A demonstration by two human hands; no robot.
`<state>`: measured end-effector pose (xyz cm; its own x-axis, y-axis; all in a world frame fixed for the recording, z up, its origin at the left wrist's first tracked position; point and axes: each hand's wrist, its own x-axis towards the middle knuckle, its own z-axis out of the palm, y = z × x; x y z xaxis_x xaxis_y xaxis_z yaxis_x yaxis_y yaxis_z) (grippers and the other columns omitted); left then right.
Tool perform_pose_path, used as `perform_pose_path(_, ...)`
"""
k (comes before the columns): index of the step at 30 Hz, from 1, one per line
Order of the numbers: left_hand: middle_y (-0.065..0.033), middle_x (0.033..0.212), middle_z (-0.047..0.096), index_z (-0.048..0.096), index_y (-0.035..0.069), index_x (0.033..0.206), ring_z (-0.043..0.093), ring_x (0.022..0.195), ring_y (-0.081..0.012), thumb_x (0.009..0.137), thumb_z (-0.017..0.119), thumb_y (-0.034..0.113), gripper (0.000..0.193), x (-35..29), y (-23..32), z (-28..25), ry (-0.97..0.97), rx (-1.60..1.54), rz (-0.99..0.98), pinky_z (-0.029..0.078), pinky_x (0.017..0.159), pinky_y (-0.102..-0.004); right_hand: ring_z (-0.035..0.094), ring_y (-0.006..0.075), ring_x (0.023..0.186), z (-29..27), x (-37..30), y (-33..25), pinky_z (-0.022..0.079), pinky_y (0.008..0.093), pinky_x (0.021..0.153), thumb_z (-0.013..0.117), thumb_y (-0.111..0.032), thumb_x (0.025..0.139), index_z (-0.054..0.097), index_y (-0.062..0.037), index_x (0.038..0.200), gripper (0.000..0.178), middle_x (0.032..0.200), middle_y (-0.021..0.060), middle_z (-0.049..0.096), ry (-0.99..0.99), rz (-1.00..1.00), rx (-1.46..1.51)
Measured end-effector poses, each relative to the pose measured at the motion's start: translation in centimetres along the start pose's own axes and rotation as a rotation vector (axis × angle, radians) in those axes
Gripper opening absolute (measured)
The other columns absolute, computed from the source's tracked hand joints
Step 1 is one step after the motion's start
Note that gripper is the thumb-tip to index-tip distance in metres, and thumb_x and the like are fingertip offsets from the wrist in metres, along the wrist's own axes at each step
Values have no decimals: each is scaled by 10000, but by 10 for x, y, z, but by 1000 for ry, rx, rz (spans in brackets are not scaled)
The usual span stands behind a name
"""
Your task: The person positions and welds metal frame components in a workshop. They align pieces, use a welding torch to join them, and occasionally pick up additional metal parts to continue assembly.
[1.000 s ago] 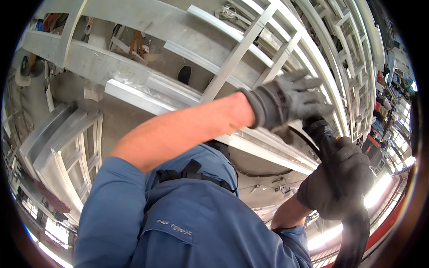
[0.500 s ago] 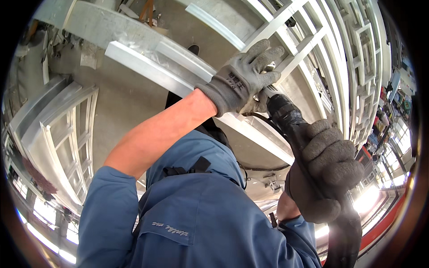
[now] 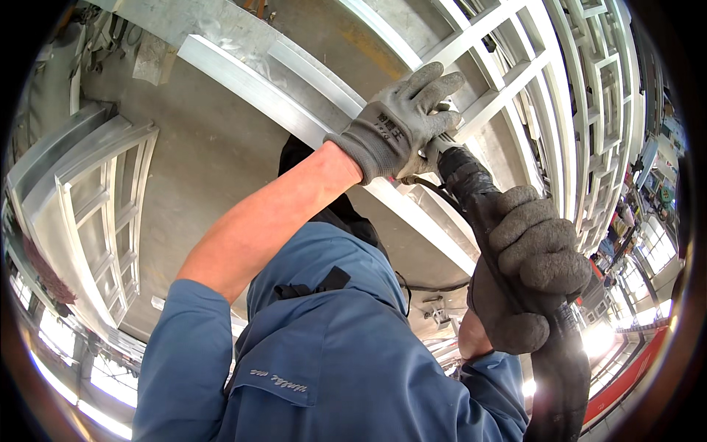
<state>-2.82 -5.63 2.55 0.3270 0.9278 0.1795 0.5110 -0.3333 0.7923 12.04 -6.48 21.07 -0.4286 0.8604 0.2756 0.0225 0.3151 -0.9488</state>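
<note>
My right hand [image 3: 534,258], in a dark grey work glove, is wrapped around the black taped body of what looks like a welding torch [image 3: 471,180]. A thick black hose [image 3: 563,376] runs down from its rear. Near the metal neck of that torch, my left hand [image 3: 412,121] in a grey glove has thumb and index finger closing around the front end. Its other fingers stretch forward over a silver metal frame [image 3: 486,110]. The torch's very tip is hidden under the left glove. Beneath my left wrist passes a long pale metal bar [image 3: 258,92].
Rows of silver ladder-like frames [image 3: 604,118] stand stacked at the right. More metal frames [image 3: 103,214] lean at the left. A wide metal beam [image 3: 221,29] crosses the upper left. A thin black cable [image 3: 442,287] hangs beyond my body, above the grey floor [image 3: 199,162].
The view has shifted slightly, so the bars and frames sit a little differently. Both hands keep their hold on the torch, with the right hand slightly higher in the picture.
</note>
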Motion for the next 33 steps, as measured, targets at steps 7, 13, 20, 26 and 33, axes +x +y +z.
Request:
perform_pose_path(7,-106,1538,538,769,202,1102,494,1451,-397,569,897,174,549,1,-6,12,147,7,82,541,1083,-524,653,274,781,15,2,-6,539,484,828,733,-628,931,597,-97,915,548,771,73,620,169,74,33)
perform_pose_path(13,-115,1504,585,781,172,1079,521,1427,-402,571,916,171,525,1,-7,9,120,-37,107,546,1098,-517,611,232,865,7,-2,-8,502,496,924,661,-678,951,571,-126,1074,572,882,57,571,4,92,-18)
perform_pose_path(20,-89,1443,649,789,140,983,586,1355,-396,601,913,165,402,4,-7,8,140,-74,122,593,1045,-464,632,234,840,9,-3,-8,515,496,910,652,-660,961,575,-123,1043,549,865,66,588,46,91,-39)
perform_pose_path(26,-31,1526,577,803,196,1089,504,1443,-338,524,895,247,574,-1,-14,18,82,1,131,476,1171,-508,632,242,841,10,-2,-3,533,491,898,627,-656,975,572,-115,1041,548,864,71,589,61,47,-40)
perform_pose_path(33,-12,1524,570,793,202,1087,478,1458,-326,532,888,270,567,2,-13,17,64,5,135,498,1144,-490,625,243,824,9,2,-9,545,497,872,616,-668,978,558,-124,1033,549,850,61,571,25,66,-56)
